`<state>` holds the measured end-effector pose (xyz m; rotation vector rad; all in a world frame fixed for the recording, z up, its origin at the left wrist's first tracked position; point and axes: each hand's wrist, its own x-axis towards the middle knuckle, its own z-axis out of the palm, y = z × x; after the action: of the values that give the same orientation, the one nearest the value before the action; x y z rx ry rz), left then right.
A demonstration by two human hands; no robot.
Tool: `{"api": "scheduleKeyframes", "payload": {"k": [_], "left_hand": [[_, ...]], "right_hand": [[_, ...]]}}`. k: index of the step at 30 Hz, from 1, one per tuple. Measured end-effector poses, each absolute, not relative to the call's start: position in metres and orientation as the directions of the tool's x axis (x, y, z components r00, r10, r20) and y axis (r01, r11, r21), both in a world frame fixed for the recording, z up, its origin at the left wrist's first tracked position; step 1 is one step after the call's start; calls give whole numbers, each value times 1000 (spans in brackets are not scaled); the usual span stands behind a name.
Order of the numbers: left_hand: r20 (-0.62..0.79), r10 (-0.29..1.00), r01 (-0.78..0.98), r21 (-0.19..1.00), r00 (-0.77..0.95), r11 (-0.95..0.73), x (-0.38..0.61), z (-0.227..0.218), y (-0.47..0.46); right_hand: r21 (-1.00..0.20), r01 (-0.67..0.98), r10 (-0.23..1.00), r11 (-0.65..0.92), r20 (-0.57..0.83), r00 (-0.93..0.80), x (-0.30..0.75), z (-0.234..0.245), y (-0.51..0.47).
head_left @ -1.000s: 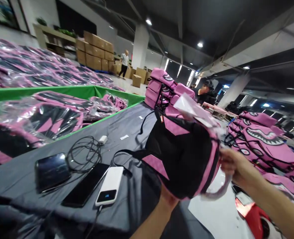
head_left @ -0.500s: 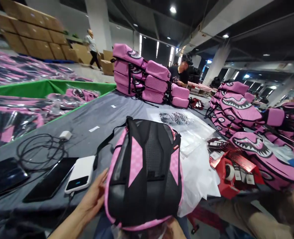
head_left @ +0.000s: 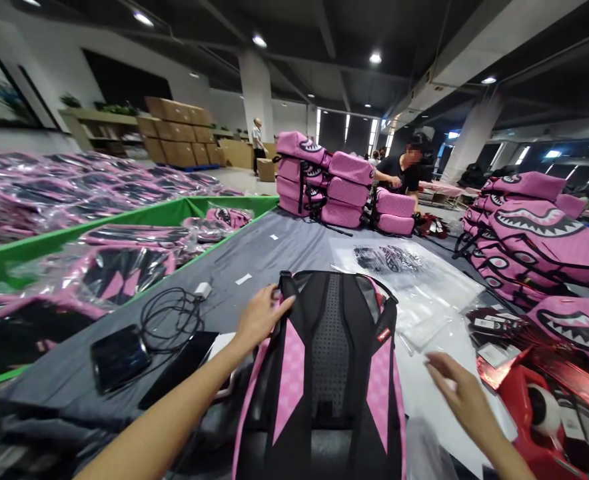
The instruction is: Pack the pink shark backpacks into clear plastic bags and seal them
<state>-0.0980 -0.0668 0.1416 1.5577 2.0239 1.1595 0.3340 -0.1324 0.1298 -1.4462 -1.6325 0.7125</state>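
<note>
A black and pink backpack [head_left: 332,360] is before me, its padded back panel and shoulder straps facing up. My left hand [head_left: 262,317] is on its upper left edge, thumb over the strap and fingers round the side. To the right of the bag, my right hand [head_left: 457,393] hovers with fingers apart and holds nothing. Under it are white sheets [head_left: 439,360] and clear plastic bags [head_left: 424,293] with black print. The backpack's lower end runs out of view.
A phone [head_left: 119,360], coiled cable [head_left: 169,320] and white power bank [head_left: 223,343] lie left. Wrapped backpacks fill a green-edged bin [head_left: 184,207]. Pink bags [head_left: 347,190] are stacked at the back, with more [head_left: 539,227] at right. A red box [head_left: 524,400] holds tags and tape. A person [head_left: 404,170] stands behind.
My left hand has moved up from the backpack's lower side to its upper left edge. My right hand has left the bag's bottom and come up beside it. The view has swung left.
</note>
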Motion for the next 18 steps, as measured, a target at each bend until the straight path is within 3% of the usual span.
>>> {"api": "scheduleKeyframes", "payload": {"k": [2,4,6,8,10,13,18], "left_hand": [[147,876,645,733,-460,216,-83,161,-21],[77,856,608,737,-511,296,-83,172,10],[18,865,568,761,-502,314,-99,178,25],[-48,873,516,791,-485,330,-125,180,22],[-138,874,434,825,-466,362,-152,179,7],[-267,865,265,877,-424,400,-177,170,-19],[-341,819,31,916,-462,399,-173,140,-25]], "right_hand": [[-705,573,906,417,275,-321,254,151,-116],[-492,623,782,608,236,-577,185,165,-107],[-264,627,670,733,127,-731,140,174,-97],[-138,604,615,785,51,-787,118,181,-83],[-134,600,609,788,38,-792,105,186,-60],[-226,598,627,769,86,-774,75,187,-22],[-284,555,606,782,139,-783,-5,173,13]]}}
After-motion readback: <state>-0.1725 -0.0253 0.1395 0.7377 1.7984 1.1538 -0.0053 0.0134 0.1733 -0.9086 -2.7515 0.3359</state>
